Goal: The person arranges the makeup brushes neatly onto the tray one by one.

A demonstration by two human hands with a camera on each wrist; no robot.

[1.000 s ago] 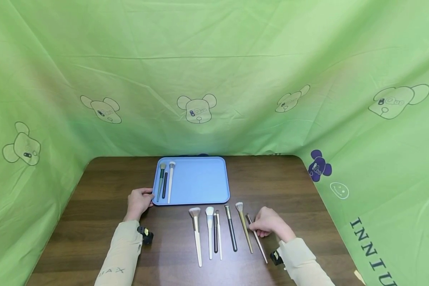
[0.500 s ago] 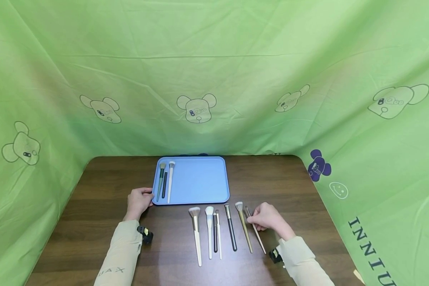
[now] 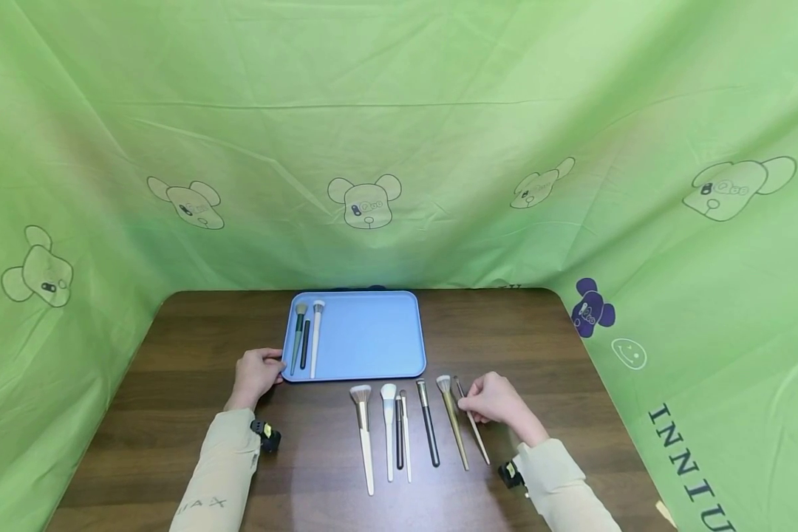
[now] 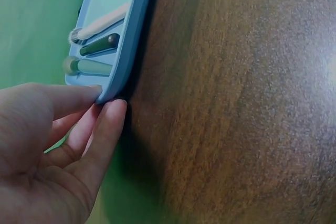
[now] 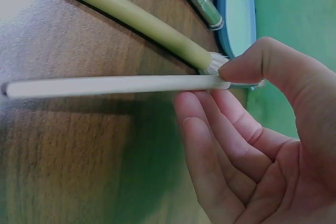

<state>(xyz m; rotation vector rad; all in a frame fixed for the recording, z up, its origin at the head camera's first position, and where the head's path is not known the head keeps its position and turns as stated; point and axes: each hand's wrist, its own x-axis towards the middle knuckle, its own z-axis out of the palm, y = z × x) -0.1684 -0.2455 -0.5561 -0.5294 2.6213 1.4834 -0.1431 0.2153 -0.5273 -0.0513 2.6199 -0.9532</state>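
Note:
My right hand (image 3: 496, 400) pinches a thin makeup brush (image 5: 118, 85) with a pale handle between thumb and fingertips. In the right wrist view there is a shadow on the table under its handle. Just left of it lies a makeup brush with a gold-coloured handle (image 3: 457, 434). At the tray's near left corner, my left hand (image 3: 256, 375) grips the rim of the blue tray (image 3: 372, 332), thumb on top and fingers against the outside. Inside the tray, along its left side, lie a green brush (image 3: 297, 340), a short black brush (image 3: 304, 346) and a white-handled brush (image 3: 315, 340).
Between the hands, several brushes lie on the wooden table (image 3: 173, 384): a broad brush (image 3: 364, 440), a white brush (image 3: 389, 432), a short dark brush (image 3: 400, 436), a slim white one (image 3: 407, 443) and a black-handled one (image 3: 428, 428). A green cloth (image 3: 366, 133) hangs around the table.
My right hand has moved slightly away from me and to the left, and the thin brush has shifted with it, closer to the gold-handled brush. My left hand stays at the tray.

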